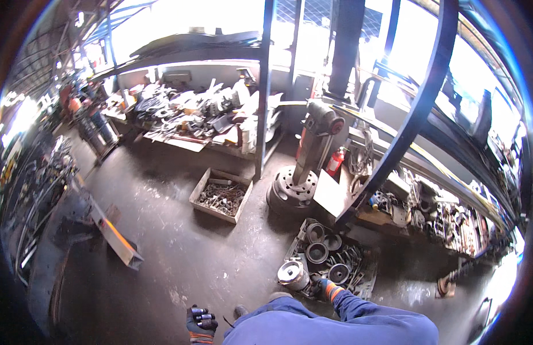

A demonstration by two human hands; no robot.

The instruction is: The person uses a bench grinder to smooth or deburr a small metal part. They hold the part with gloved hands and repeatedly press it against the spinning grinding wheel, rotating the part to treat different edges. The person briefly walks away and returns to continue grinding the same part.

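My right hand [320, 284], in a dark glove with an orange-striped cuff, reaches into the near side of a crate [290, 248] of metal parts. Its fingers are bent against the right side of a pale metal cylinder [293, 275] with a round, flanged top; the grip is partly hidden. This cylinder stands at the crate's near left corner. Beside it lie several ring-shaped parts [317, 252], a dark wheel-like disc [338, 273] and curved metal pieces [352, 256]. My left hand [201, 323], gloved alike, hangs low at my left side, fingers loosely curled and apart, with nothing visible in it.
A shallow box [244, 206] of small metal scraps sits on the floor ahead. Behind the crate a column stand [305, 158] rises from a round, holed base. Blue posts [263, 92], a red fire extinguisher [335, 161], loaded shelves and a steel beam [118, 241] at left surround me.
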